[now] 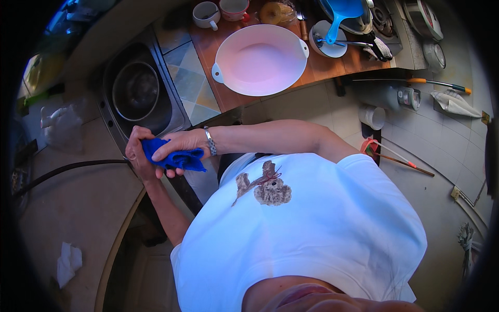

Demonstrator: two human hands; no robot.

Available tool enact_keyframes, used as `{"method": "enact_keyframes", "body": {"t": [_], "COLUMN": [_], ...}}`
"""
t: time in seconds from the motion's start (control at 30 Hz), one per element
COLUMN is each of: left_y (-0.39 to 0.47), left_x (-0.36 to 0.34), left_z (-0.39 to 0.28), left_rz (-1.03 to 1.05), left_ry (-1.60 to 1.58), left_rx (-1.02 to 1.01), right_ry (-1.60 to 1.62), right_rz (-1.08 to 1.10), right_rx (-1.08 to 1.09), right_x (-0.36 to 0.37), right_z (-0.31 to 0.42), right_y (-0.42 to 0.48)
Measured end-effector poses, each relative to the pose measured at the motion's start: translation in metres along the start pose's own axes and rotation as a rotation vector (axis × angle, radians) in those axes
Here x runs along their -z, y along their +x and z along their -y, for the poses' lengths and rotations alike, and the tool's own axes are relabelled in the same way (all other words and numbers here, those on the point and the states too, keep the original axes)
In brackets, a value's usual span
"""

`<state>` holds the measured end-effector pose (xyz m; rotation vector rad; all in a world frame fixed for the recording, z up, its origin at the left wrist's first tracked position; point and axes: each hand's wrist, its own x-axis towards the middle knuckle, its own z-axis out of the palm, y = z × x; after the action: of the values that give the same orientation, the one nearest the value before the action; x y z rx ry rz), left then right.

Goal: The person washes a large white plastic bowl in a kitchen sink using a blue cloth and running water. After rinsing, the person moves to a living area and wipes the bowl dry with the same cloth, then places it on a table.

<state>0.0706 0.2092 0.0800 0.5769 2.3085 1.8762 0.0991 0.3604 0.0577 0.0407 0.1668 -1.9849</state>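
Observation:
A bunched blue cloth is squeezed between my two hands near the front edge of a stainless steel sink. My left hand closes around the cloth's left end. On the other end, my right hand, with a bracelet at the wrist, grips with the thumb on top and fingertips showing below. Loose folds of cloth stick out under the right palm. Inside the sink sits a round metal basin; what it holds is hard to tell.
Right of the sink, a large oval white dish with two handles rests on the counter. Behind it are two mugs. A bowl with utensils and a blue plastic scoop are farther right. A crumpled white tissue lies on the left counter.

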Motion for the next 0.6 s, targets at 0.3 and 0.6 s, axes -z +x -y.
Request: {"method": "enact_keyframes", "body": {"t": [0.3,0.6], "left_y": [0.025,0.017], "left_x": [0.014,0.053], "left_z": [0.025,-0.003], "left_rz": [0.046,0.483], "left_ry": [1.105,-0.667], "left_rx": [0.398,0.264], "right_ry": [-2.049,-0.049], "right_rz": [-0.710,0.023], "right_rx": [0.331,-0.138], "right_x": [0.013,-0.023], "right_z": [0.006,-0.001], "right_y": [0.033,0.038]}}
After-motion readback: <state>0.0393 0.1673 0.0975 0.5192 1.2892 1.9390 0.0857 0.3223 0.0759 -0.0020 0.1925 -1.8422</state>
